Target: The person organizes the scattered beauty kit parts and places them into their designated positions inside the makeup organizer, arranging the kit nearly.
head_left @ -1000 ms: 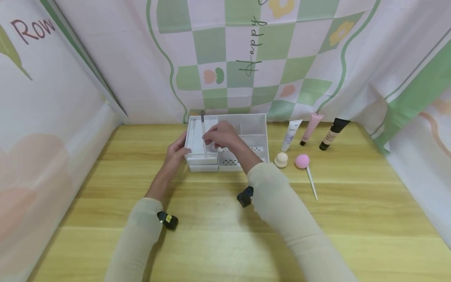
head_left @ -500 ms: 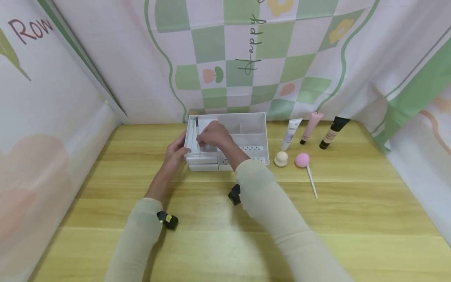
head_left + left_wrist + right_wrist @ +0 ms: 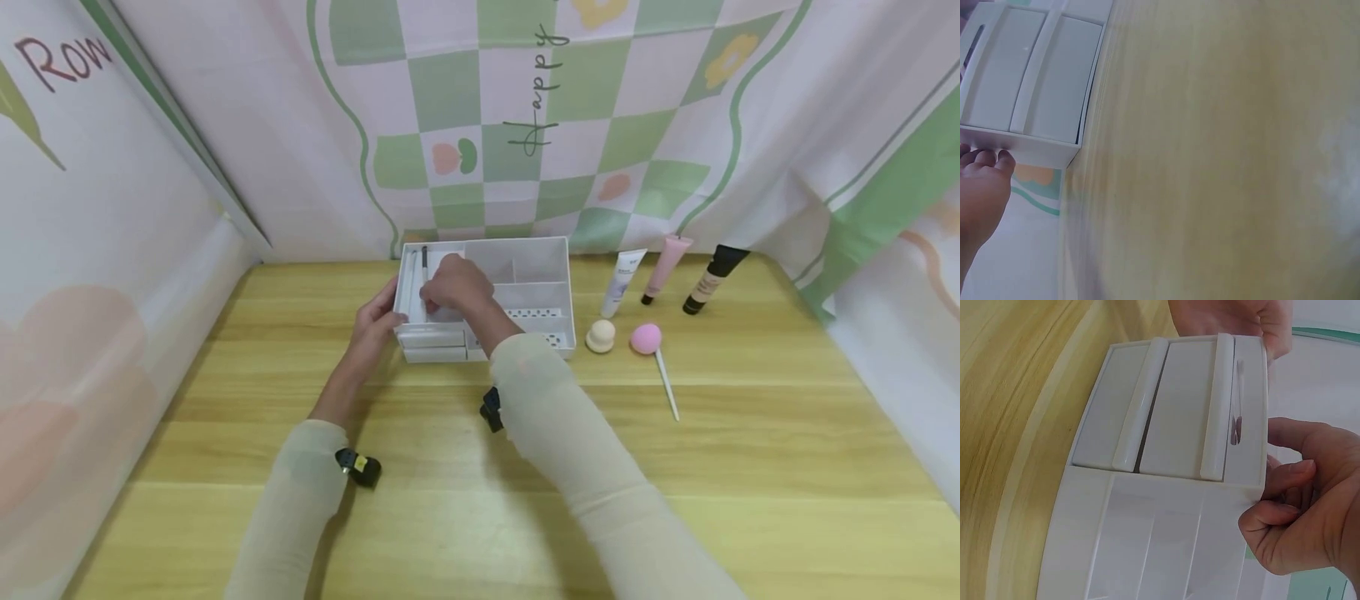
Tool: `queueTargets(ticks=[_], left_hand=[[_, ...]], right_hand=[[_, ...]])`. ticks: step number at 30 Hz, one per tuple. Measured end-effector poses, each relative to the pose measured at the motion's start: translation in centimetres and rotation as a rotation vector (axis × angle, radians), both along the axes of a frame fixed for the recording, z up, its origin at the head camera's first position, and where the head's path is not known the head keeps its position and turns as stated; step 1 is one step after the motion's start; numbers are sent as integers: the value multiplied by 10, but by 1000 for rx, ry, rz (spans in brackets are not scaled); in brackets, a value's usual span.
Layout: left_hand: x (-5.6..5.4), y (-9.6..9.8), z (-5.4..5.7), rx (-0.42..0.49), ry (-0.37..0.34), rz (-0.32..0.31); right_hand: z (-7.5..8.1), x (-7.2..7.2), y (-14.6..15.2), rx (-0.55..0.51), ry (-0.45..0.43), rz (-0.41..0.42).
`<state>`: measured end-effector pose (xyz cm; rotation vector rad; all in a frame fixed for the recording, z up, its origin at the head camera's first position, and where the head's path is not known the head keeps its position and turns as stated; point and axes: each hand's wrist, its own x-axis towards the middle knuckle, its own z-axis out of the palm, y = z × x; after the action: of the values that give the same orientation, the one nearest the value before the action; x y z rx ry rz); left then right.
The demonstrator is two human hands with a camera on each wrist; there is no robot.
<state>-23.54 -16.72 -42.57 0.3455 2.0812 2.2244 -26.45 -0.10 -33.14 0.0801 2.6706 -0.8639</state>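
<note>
A white desktop organizer (image 3: 540, 258) stands at the back of the table. My left hand (image 3: 371, 325) rests against its left side, fingers along the wall and thumb at the front corner. In the left wrist view those fingers (image 3: 985, 159) touch the side panel beside two drawer fronts (image 3: 1054, 75). My right hand (image 3: 459, 285) pinches a thin makeup brush (image 3: 424, 258) with a dark upper end, low in the organizer's top left tray. Another slim pale stick (image 3: 410, 279) lies along that tray's left edge. In the right wrist view the right hand's fingers (image 3: 1285, 481) are curled over the top edge.
To the right of the organizer stand a white tube (image 3: 622, 282), a pink tube (image 3: 666, 268) and a black-capped beige tube (image 3: 714, 279). In front of them are a cream sponge (image 3: 600, 336) and a pink ball (image 3: 646, 339) beside a white stick (image 3: 667, 385). A patterned curtain (image 3: 517, 150) hangs close behind.
My right hand has moved left and lower with the brush, which has gone from the tray's middle toward its left side and sunk deeper. The left hand has stayed in place.
</note>
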Motion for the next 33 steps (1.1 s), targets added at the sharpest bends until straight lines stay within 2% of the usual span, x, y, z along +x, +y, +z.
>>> queueTargets(ticks=[7,20,27,33], left_hand=[[0,0,0,2,-3,6],[0,1,0,-1,-3,11],[-1,1,-1,-6,-1,14],[0,1,0,0,0,18]], right_hand=[[-4,0,0,17,17,-4],[-2,5,4,10,23,47],[0,11,8,-73,58,91],[-2,15,15,-155,132,113]])
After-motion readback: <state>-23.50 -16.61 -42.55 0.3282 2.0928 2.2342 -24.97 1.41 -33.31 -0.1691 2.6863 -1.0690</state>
